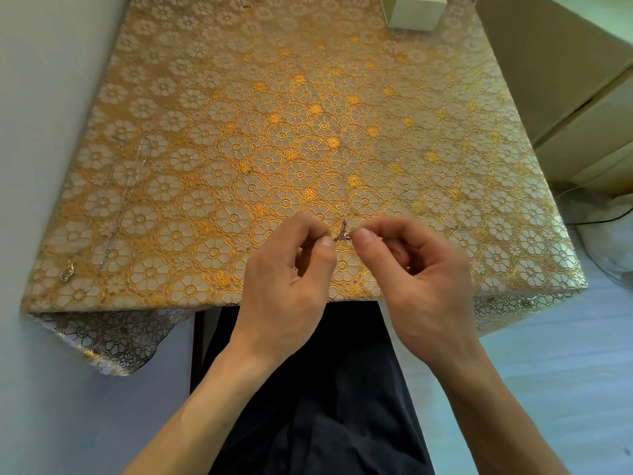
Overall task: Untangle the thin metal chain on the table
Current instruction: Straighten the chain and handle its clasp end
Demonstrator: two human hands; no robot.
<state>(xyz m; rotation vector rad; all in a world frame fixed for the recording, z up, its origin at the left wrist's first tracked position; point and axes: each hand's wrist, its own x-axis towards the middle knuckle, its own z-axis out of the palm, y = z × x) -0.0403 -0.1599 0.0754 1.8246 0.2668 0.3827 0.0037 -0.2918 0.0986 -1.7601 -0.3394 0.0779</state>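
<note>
My left hand and right hand each pinch the thin chain, its knot bunched between them by the near edge of the counter. Pulling apart too hard would likely cinch the knot tighter or snap a link.

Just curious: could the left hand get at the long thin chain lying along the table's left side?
Probably yes: nothing stands between the left hand and the long chain. It pinches the tangled chain, though, so it must let go first.
</note>
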